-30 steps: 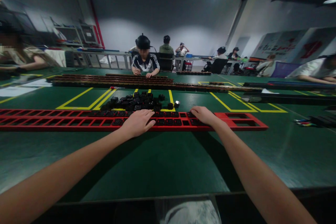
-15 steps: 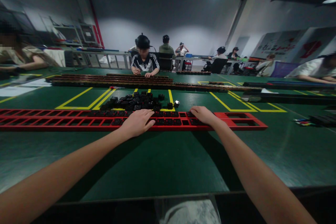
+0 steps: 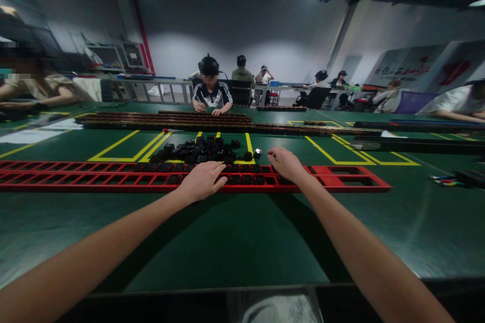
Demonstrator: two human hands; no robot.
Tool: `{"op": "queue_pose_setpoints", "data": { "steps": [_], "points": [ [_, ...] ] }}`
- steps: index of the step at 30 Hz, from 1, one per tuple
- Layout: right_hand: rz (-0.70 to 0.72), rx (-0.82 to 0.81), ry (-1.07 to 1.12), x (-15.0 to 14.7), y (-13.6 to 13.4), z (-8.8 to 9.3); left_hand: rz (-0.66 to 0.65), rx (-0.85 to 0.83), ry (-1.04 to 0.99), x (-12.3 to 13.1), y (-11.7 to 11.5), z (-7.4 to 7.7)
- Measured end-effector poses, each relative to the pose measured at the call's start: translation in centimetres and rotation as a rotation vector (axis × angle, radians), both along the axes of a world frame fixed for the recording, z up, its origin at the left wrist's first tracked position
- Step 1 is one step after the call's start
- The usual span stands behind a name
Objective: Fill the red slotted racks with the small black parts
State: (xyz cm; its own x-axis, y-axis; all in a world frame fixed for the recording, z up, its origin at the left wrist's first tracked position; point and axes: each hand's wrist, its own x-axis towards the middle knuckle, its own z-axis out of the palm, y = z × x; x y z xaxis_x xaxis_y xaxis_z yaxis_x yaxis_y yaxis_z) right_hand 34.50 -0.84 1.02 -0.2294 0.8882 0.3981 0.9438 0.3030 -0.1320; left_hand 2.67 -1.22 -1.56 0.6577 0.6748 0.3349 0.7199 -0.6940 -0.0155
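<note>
A long red frame (image 3: 330,177) with two rows of slots lies across the green table. Several of its middle slots hold small black square parts (image 3: 246,179); many on the left are unfilled. My left hand (image 3: 202,180) rests flat on the frame, fingers stretched and thumb apart, hiding the slots beneath. Above the frame's right part is my right hand (image 3: 286,164), fingers loosely extended to the left with no part visible in them. Just left of its fingertips sits a loose part with a shiny top (image 3: 258,153). Behind my left hand spreads a pile of black parts (image 3: 200,149).
Long dark rails (image 3: 170,120) lie across the table beyond the pile. Yellow tape lines (image 3: 113,159) mark the table. A dark rail (image 3: 417,145) and coloured wires (image 3: 444,180) are at the right. A co-worker (image 3: 210,91) sits opposite; other people work around.
My right hand has lifted from the slots near the frame's right end and moved slightly left, toward the shiny-topped part. My left hand stays on the frame. The view has shifted slightly.
</note>
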Motion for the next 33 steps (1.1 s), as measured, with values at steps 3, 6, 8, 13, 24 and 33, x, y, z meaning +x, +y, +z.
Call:
{"op": "queue_pose_setpoints", "data": {
  "steps": [3, 6, 8, 13, 24, 33],
  "points": [
    [0.062, -0.067, -0.001, -0.7, 0.9, -0.7, 0.012, 0.006, 0.007, 0.1, 0.0, 0.0],
    [0.093, -0.197, -0.027, -0.7, 1.6, -1.1, 0.003, 0.005, 0.004, 0.1, 0.0, -0.1],
    [0.098, -0.265, -0.059, -0.6, 1.7, -1.1, -0.002, 0.003, 0.002, 0.1, 0.1, -0.1],
    [0.092, -0.32, -0.111, -0.8, 1.5, -0.4, 0.003, 0.013, 0.003, 0.0, 0.1, -0.2],
    [-0.083, 0.016, 0.041, -0.3, 0.4, -0.4, 0.0, 0.004, 0.006, -0.1, 0.1, 0.0],
    [0.089, -0.182, 0.033, 0.0, 0.9, -0.9, 0.004, 0.013, 0.033, -0.1, 0.2, -0.1]
  ]
}}
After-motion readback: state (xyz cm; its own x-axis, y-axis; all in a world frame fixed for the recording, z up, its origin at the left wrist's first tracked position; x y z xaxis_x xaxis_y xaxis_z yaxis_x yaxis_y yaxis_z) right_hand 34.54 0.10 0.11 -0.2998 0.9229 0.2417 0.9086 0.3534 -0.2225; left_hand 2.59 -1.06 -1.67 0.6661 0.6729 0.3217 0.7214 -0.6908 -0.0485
